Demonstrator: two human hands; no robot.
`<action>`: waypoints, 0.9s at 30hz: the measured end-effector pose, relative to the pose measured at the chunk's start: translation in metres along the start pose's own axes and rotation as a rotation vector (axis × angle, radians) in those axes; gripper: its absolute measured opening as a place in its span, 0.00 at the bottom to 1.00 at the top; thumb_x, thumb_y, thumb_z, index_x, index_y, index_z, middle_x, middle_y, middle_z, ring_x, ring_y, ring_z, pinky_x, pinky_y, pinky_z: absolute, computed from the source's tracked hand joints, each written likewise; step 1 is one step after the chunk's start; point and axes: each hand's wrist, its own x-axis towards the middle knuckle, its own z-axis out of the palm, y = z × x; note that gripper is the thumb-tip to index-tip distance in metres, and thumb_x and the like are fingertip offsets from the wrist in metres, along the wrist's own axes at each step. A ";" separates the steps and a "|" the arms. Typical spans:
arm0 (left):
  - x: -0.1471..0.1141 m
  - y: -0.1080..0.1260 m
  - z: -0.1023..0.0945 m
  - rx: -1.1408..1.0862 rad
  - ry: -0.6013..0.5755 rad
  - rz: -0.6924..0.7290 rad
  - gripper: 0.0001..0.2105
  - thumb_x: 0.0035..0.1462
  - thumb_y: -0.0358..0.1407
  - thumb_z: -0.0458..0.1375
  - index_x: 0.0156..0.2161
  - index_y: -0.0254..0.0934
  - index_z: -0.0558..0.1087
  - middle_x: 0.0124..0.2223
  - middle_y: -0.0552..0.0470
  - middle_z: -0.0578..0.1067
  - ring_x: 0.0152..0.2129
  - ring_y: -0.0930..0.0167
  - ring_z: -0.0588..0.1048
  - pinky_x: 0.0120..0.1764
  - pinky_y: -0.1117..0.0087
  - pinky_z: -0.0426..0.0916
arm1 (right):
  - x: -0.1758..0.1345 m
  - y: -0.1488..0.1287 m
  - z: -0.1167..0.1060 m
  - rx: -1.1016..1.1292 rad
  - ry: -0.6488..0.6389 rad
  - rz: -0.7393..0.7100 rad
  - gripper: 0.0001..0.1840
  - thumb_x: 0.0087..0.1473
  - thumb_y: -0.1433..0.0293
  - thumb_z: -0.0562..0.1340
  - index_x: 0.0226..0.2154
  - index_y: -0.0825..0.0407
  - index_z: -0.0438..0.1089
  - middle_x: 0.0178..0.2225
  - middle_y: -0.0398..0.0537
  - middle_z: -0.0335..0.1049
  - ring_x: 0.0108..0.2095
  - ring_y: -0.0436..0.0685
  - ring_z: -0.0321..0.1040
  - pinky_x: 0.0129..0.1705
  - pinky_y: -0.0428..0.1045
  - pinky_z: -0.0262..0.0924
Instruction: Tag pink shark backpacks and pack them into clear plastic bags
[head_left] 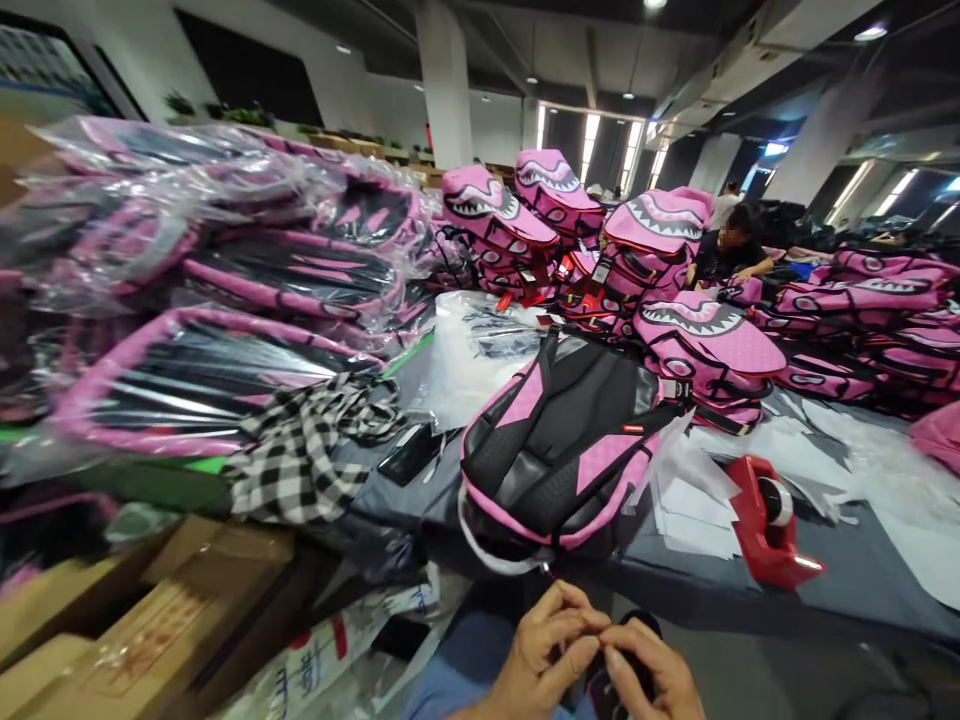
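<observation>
My left hand (541,648) and my right hand (651,668) meet low in front of me, fingertips pinched together. Whatever they pinch is too small or hidden to make out. Just beyond them a black and pink backpack (564,430) lies on the table with its straps and padded back facing up. A small metal piece (545,567) with a thin dark red strand hangs from its near edge, close above my left fingers. Whether the strand reaches into my fingers I cannot tell.
Plastic-wrapped pink backpacks (225,380) are piled at left, by a checkered cloth (315,440) and a black phone (409,453). Shark-mouth backpacks (705,340) stand behind. At right lie a red tape dispenser (772,525) and white sheets (694,515). Cardboard boxes (150,620) are lower left; a person (731,250) sits beyond.
</observation>
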 end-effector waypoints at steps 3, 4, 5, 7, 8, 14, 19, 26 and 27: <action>-0.015 -0.006 -0.007 0.034 -0.053 -0.121 0.22 0.63 0.53 0.56 0.45 0.36 0.80 0.38 0.45 0.75 0.33 0.69 0.73 0.35 0.71 0.69 | 0.000 -0.003 -0.026 -0.125 -0.069 -0.009 0.19 0.58 0.51 0.62 0.30 0.48 0.79 0.28 0.47 0.76 0.30 0.56 0.73 0.34 0.45 0.66; -0.018 -0.009 -0.010 0.072 -0.023 -0.161 0.22 0.63 0.53 0.56 0.43 0.36 0.80 0.36 0.46 0.76 0.31 0.69 0.73 0.34 0.71 0.69 | 0.001 -0.002 -0.034 -0.177 -0.115 -0.014 0.20 0.59 0.51 0.61 0.29 0.48 0.78 0.27 0.46 0.76 0.29 0.55 0.73 0.33 0.45 0.66; -0.021 -0.011 -0.012 0.110 0.024 -0.205 0.22 0.63 0.53 0.55 0.41 0.36 0.80 0.34 0.48 0.76 0.30 0.69 0.74 0.34 0.72 0.69 | 0.003 0.000 -0.043 -0.242 -0.157 -0.026 0.20 0.60 0.52 0.60 0.28 0.49 0.77 0.26 0.45 0.75 0.29 0.55 0.72 0.32 0.44 0.65; -0.023 -0.017 -0.014 0.176 0.111 -0.272 0.20 0.65 0.50 0.52 0.46 0.38 0.79 0.33 0.49 0.77 0.28 0.70 0.74 0.35 0.71 0.70 | 0.010 0.007 -0.062 -0.437 -0.166 -0.073 0.18 0.62 0.56 0.57 0.31 0.48 0.76 0.28 0.45 0.76 0.29 0.55 0.73 0.33 0.44 0.65; -0.022 -0.021 -0.014 0.210 0.130 -0.280 0.20 0.66 0.49 0.51 0.51 0.38 0.78 0.33 0.50 0.78 0.28 0.70 0.74 0.35 0.71 0.71 | 0.016 0.012 -0.071 -0.575 -0.132 -0.106 0.17 0.63 0.59 0.55 0.33 0.47 0.77 0.29 0.45 0.76 0.29 0.55 0.74 0.32 0.45 0.65; -0.010 -0.045 -0.005 0.291 0.189 -0.274 0.23 0.68 0.46 0.46 0.58 0.34 0.70 0.31 0.49 0.79 0.24 0.70 0.76 0.32 0.72 0.71 | 0.049 0.031 -0.102 -1.270 0.008 -0.363 0.17 0.64 0.69 0.53 0.39 0.44 0.78 0.28 0.44 0.74 0.21 0.53 0.71 0.22 0.46 0.53; -0.001 -0.058 -0.002 0.316 0.132 -0.390 0.21 0.68 0.47 0.47 0.56 0.36 0.70 0.34 0.48 0.80 0.15 0.73 0.71 0.22 0.74 0.65 | 0.062 0.035 -0.078 -1.266 -0.024 -0.472 0.17 0.66 0.68 0.52 0.37 0.44 0.77 0.27 0.44 0.73 0.21 0.52 0.68 0.24 0.47 0.51; 0.001 -0.043 -0.017 0.594 0.123 -0.145 0.16 0.70 0.33 0.43 0.36 0.39 0.71 0.29 0.52 0.76 0.22 0.71 0.76 0.29 0.73 0.69 | 0.080 0.042 -0.052 -0.618 -0.246 -0.279 0.15 0.66 0.61 0.55 0.43 0.45 0.76 0.32 0.46 0.74 0.29 0.54 0.70 0.31 0.47 0.58; -0.001 -0.037 -0.021 0.685 0.122 -0.069 0.14 0.69 0.32 0.45 0.35 0.39 0.71 0.31 0.51 0.76 0.23 0.71 0.77 0.29 0.74 0.70 | 0.081 0.040 -0.052 -0.441 -0.305 -0.213 0.14 0.64 0.58 0.58 0.45 0.45 0.75 0.34 0.46 0.75 0.31 0.54 0.71 0.32 0.47 0.60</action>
